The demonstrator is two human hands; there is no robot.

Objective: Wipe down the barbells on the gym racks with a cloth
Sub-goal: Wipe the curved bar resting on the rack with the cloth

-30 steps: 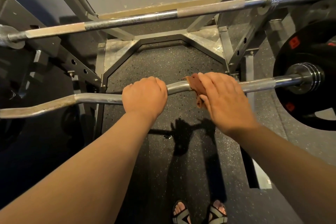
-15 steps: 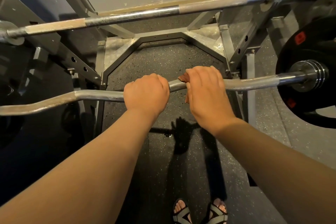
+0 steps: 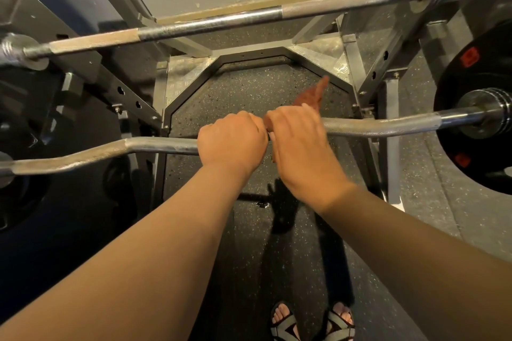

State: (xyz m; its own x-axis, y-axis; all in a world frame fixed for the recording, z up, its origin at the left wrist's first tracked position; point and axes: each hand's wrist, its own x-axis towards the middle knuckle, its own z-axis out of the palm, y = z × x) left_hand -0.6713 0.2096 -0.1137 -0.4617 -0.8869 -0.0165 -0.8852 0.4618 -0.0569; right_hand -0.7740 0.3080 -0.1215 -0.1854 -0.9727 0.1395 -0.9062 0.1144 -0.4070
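A bent steel curl bar [image 3: 382, 126] lies across the rack in front of me. My left hand [image 3: 231, 141] grips its middle with the fingers wrapped over the top. Right beside it, touching, my right hand [image 3: 299, 147] holds a reddish-brown cloth [image 3: 311, 95] around the bar. A corner of the cloth sticks up past my fingers and looks blurred. A straight barbell [image 3: 210, 26] rests higher on the rack, farther from me.
A black weight plate [image 3: 476, 80] with red marks sits on the curl bar's right end. Dark plates hang at the left. Grey rack uprights [image 3: 352, 58] and a steel base frame border the speckled rubber floor [image 3: 249, 91]. My sandalled feet stand below.
My right hand has slid left along the curl bar with the cloth until it meets my left hand. The cloth's corner has flipped upward. My left hand keeps its hold.
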